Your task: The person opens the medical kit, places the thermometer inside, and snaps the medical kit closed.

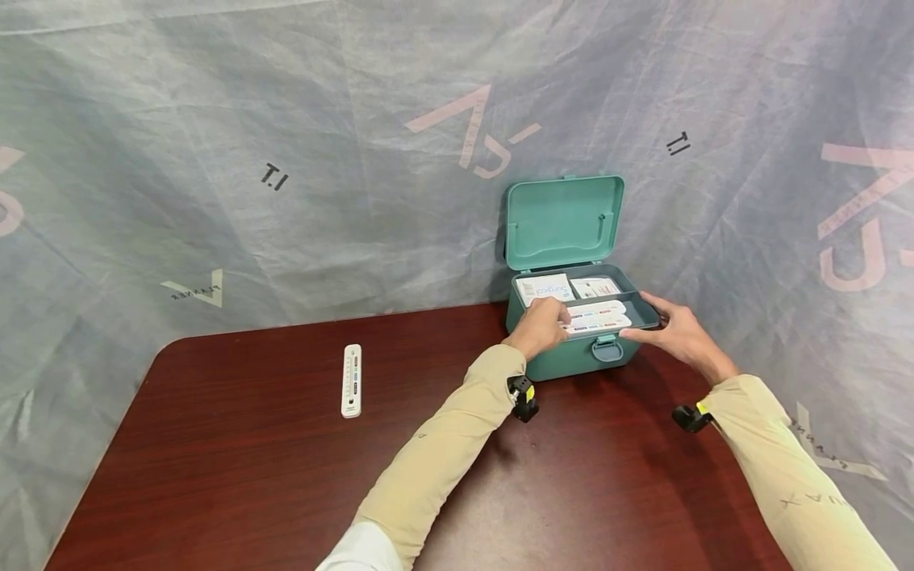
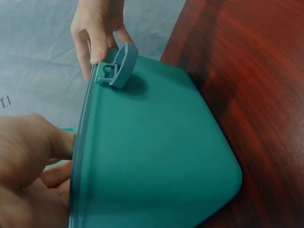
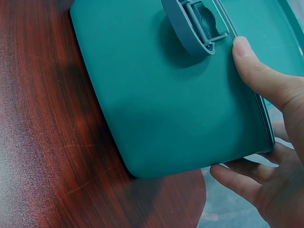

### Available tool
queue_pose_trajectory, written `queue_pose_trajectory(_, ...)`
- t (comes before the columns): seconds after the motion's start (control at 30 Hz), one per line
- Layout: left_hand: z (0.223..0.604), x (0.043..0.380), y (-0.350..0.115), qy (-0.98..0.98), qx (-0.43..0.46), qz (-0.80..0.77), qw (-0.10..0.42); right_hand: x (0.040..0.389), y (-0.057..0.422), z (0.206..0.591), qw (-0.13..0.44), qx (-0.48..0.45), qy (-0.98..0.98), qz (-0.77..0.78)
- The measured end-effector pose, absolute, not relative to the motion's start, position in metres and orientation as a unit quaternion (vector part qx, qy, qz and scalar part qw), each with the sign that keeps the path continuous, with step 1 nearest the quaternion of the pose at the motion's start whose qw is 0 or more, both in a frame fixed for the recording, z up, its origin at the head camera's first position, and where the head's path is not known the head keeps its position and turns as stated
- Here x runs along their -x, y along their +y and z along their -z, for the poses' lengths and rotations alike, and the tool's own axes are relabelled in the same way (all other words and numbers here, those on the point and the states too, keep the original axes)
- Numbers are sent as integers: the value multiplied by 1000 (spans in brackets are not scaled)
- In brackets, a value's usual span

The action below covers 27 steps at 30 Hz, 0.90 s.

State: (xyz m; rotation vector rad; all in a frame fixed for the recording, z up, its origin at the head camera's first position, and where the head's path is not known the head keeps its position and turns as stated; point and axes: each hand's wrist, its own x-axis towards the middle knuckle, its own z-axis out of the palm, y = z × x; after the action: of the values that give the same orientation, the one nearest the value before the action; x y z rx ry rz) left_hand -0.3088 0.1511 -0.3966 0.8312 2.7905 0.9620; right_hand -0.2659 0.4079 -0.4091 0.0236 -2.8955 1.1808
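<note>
Currently, the teal case (image 1: 571, 363) stands on the worktop (image 1: 236, 468), its lid (image 1: 564, 222) upright at the rear. The rear section contains a white carton (image 1: 541, 287) and a smaller carton (image 1: 597, 287); the front section contains white thermometers (image 1: 603, 321), long axes running left to right, parallel to the front wall. A loose thermometer (image 1: 351, 381) lies well left, long axis pointing away from the person. Right grip (image 1: 674, 329): partly spread, holding the case's front right corner. Left grip (image 1: 540, 327): fingers bent inside the front section; whether they pinch a thermometer cannot be determined.
</note>
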Motion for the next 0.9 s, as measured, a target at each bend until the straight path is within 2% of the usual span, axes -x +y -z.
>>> queue_pose_trajectory(0.37, 396, 307, 151, 909, -249, -331, 40, 262, 403, 406, -7, -1, -922, -388)
queue_pose_trajectory(0.9, 397, 307, 151, 915, -250, -316, 28, 263, 404, 408, 4, -3, -920, -392)
